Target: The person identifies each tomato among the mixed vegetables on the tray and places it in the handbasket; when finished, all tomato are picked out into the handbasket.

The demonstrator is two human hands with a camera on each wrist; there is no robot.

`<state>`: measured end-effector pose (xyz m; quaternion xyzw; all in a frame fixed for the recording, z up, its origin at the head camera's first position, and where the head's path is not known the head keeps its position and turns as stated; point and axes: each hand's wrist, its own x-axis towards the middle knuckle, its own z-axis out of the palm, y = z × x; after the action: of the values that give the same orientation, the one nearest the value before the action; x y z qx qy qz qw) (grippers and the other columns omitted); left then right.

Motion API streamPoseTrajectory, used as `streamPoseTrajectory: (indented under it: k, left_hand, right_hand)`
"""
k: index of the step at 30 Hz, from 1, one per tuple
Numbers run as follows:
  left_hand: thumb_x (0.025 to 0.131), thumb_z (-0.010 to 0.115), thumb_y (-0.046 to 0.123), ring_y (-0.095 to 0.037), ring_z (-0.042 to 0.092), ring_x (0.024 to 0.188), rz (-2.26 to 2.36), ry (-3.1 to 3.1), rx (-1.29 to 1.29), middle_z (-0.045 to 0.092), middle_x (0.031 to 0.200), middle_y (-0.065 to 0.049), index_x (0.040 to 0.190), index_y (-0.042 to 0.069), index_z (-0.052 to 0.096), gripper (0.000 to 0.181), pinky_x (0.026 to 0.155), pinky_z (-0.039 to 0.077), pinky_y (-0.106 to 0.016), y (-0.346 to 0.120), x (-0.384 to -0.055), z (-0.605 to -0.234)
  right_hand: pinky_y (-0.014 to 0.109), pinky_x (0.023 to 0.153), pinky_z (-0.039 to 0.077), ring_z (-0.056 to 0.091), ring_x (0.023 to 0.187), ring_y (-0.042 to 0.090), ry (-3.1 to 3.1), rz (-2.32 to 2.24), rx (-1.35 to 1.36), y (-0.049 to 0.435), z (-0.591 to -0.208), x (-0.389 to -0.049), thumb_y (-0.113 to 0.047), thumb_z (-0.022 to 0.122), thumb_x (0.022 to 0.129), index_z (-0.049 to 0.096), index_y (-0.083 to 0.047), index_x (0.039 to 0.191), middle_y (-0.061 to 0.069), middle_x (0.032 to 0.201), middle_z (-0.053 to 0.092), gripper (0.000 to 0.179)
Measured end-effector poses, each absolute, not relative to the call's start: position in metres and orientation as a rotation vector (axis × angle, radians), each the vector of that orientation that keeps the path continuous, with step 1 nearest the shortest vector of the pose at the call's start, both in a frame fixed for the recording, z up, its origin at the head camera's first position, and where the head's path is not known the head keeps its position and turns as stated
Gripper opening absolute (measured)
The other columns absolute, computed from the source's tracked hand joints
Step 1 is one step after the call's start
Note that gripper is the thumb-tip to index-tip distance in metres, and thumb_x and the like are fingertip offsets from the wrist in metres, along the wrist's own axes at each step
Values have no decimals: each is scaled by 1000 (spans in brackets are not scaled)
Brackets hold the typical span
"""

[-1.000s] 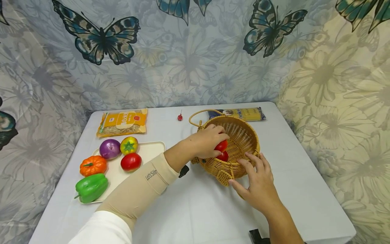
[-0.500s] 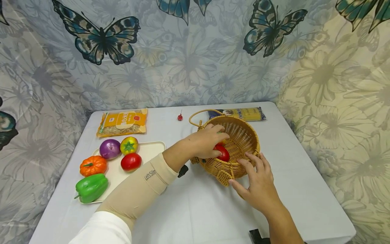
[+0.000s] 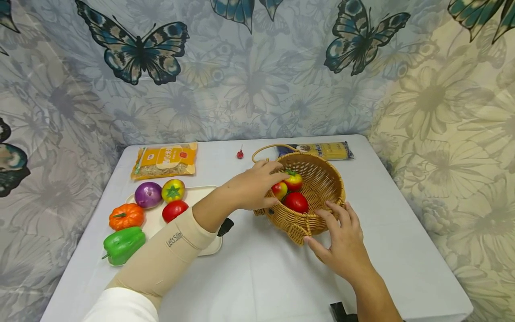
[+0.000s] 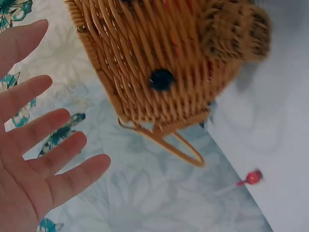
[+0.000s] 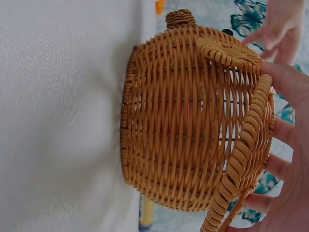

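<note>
A wicker basket [image 3: 318, 179] with an animal-like snout and ears stands right of the table's middle. Inside lie a red tomato [image 3: 296, 202], a red-and-yellow tomato [image 3: 293, 180] with a green top, and another red-and-yellow fruit [image 3: 279, 190]. My left hand [image 3: 255, 185] hovers over the basket's left rim, holding nothing; the left wrist view has its fingers [image 4: 72, 181] spread apart beside the wicker. With my right hand [image 3: 344, 243] I grip the near right rim, thumb by the wicker ear [image 5: 227, 54] and fingers along the edge.
Left, a cream tray [image 3: 201, 192] bears a purple vegetable [image 3: 148, 195], a yellow-red tomato [image 3: 173, 191], a red tomato [image 3: 175, 210], an orange pumpkin [image 3: 126, 216] and a green pepper [image 3: 124, 245]. Behind lie a yellow food bag [image 3: 164, 161], a lollipop [image 3: 240, 154] and a pasta pack [image 3: 330, 151].
My left hand has let go of the tomato inside the basket and drawn back left and up, uncovering the fruit. My right hand stays on the rim.
</note>
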<state>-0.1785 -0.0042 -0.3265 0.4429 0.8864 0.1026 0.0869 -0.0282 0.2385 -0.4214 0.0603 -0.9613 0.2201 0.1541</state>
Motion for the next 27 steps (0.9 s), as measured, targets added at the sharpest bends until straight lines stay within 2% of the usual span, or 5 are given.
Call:
streamPoseTrajectory:
  k: [10, 18, 23, 27]
  left_hand:
    - [94, 74, 39, -32, 32, 148, 315, 2680, 1103, 32, 163, -7, 154, 26, 46, 67, 111, 46, -50, -58, -176, -349]
    - [94, 74, 41, -37, 34, 147, 299, 2721, 946, 33, 163, -11, 153, 22, 47, 68, 109, 47, -53, -105, -173, -373]
    - [93, 75, 39, -41, 35, 145, 318, 2754, 849, 37, 161, -15, 152, 18, 48, 68, 111, 43, -61, -134, -170, -383]
    - [92, 76, 35, -44, 36, 143, 338, 2763, 789, 39, 158, -18, 152, 16, 49, 68, 113, 40, -61, -155, -168, -394]
  right_hand:
    - [87, 97, 26, 19, 146, 58, -2775, 640, 167, 237, -420, -28, -36, 87, 78, 57, -16, 132, 17, 152, 40, 65]
    - [87, 97, 26, 17, 147, 57, -2788, 649, 160, 237, -420, -29, -37, 87, 79, 57, -17, 133, 18, 152, 38, 66]
    - [86, 98, 26, 16, 147, 56, -2778, 657, 171, 236, -421, -29, -36, 87, 79, 57, -15, 133, 18, 152, 39, 66]
    - [86, 98, 26, 15, 148, 55, -2771, 660, 173, 236, -421, -30, -36, 87, 78, 58, -15, 133, 17, 152, 39, 66]
